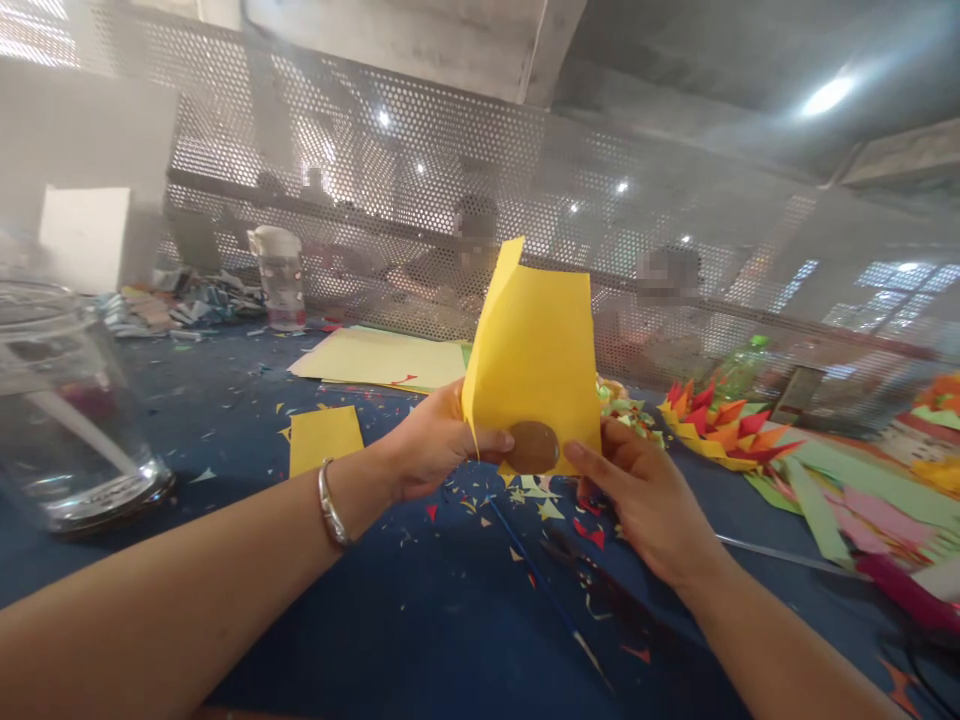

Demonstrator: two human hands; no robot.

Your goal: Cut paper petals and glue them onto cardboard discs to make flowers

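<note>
A folded sheet of yellow paper [536,350] is held upright above the table, with a flap standing up at its top left. Near its lower edge is a brown oval [534,447]; I cannot tell whether it is a patch or an opening. My left hand [439,440], with a silver bangle at the wrist, pinches the paper's lower left side, thumb in front. On the lower right side my right hand [637,490] grips the same paper, its thumb beside the oval. Below lie a thin blue paintbrush [544,580] and dark scissors [592,575], partly blurred.
A blue table [360,640] is strewn with paper scraps. On the left stand a glass jar [82,430] and a lidded bottle [281,280]. Pale sheets [382,357] and a yellow piece [324,440] lie nearby. Red-orange paper petals [724,425] sit right, before a perforated screen [420,150].
</note>
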